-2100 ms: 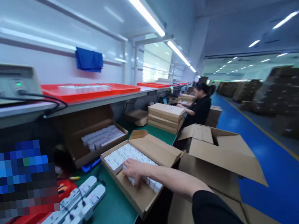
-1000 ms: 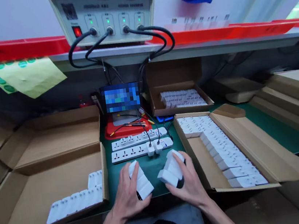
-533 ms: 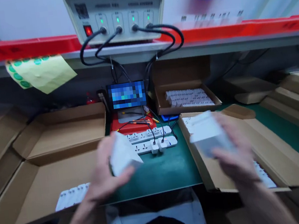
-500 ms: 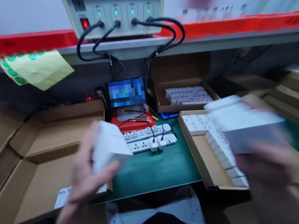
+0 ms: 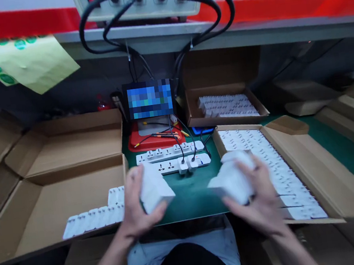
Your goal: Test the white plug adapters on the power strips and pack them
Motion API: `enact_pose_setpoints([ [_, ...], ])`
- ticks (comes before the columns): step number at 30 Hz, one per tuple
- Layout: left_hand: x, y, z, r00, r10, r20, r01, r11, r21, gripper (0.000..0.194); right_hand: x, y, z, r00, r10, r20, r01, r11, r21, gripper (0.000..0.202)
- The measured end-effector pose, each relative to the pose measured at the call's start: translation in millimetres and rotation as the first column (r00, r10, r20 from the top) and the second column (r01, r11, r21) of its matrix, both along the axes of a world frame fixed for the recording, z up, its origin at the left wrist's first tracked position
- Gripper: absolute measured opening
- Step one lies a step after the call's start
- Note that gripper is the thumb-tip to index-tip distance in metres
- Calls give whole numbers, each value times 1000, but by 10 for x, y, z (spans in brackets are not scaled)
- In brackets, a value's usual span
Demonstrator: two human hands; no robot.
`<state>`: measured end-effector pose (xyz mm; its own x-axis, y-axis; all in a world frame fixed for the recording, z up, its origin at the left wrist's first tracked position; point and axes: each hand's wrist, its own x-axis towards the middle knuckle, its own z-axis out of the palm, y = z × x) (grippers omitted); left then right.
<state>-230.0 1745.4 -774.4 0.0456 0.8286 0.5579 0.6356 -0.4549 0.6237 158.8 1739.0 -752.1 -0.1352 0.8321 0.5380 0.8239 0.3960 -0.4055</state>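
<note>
My left hand (image 5: 137, 207) is wrapped round a white block-like stack (image 5: 155, 189), in front of the power strips (image 5: 165, 166). My right hand (image 5: 259, 191) grips another group of white pieces (image 5: 233, 177), blurred by motion, beside the right carton. The two groups are apart, both above the green mat (image 5: 192, 195). White adapters (image 5: 92, 220) form a row along the front of the left carton (image 5: 59, 204). Many more white adapters (image 5: 276, 167) line the right carton (image 5: 306, 172).
Behind the strips are a red tray (image 5: 133, 143) with cables and a small screen (image 5: 150, 101). An open carton (image 5: 223, 87) of white adapters stands at the back. Above, a shelf edge (image 5: 151, 33) carries a box (image 5: 148, 10) with thick black cables.
Both hands have moved inward over the mat, each with its white pieces. The view has tilted down, and more of the right carton and the left carton's adapters shows.
</note>
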Motion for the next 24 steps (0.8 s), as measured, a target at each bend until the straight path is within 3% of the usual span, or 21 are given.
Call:
enact_pose_setpoints([
  [5, 462, -87, -621, 958, -135, -253, 97, 983, -156, 117, -428, 70, -747, 988, 94, 121, -82, 992, -98, 87],
  [8, 499, -101, -716, 914, -144, -381, 79, 980, -181, 114, -378, 86, -978, 962, 103, 254, -82, 992, -94, 89],
  [10, 508, -136, -666, 879, -130, -459, 79, 988, -129, 104, -349, 52, -975, 922, 124, 366, -115, 992, -46, 79],
  [13, 589, -243, -578, 812, -103, -574, 153, 987, 39, 67, -455, -74, -869, 877, 149, 457, -170, 986, 3, 52],
  [15, 674, -327, -556, 774, -95, -626, 231, 963, 139, 42, -573, -154, -782, 864, 193, 465, -206, 978, -23, 38],
  [17, 745, -400, -544, 744, -107, -659, 286, 943, 170, 29, -648, -168, -682, 857, 275, 436, -248, 962, -117, 31],
  [19, 779, -457, -514, 725, -148, -673, 311, 942, 128, 23, -649, -91, -562, 890, 344, 299, -282, 931, -231, 26],
  [21, 770, -501, -450, 738, -214, -640, 311, 949, 41, 18, -605, 53, -433, 955, 296, 28, -275, 913, -300, 26],
  [24, 681, -524, -298, 880, -320, -351, 298, 947, -117, 15, -562, 283, -268, 917, 148, -370, -295, 877, -380, 55],
])
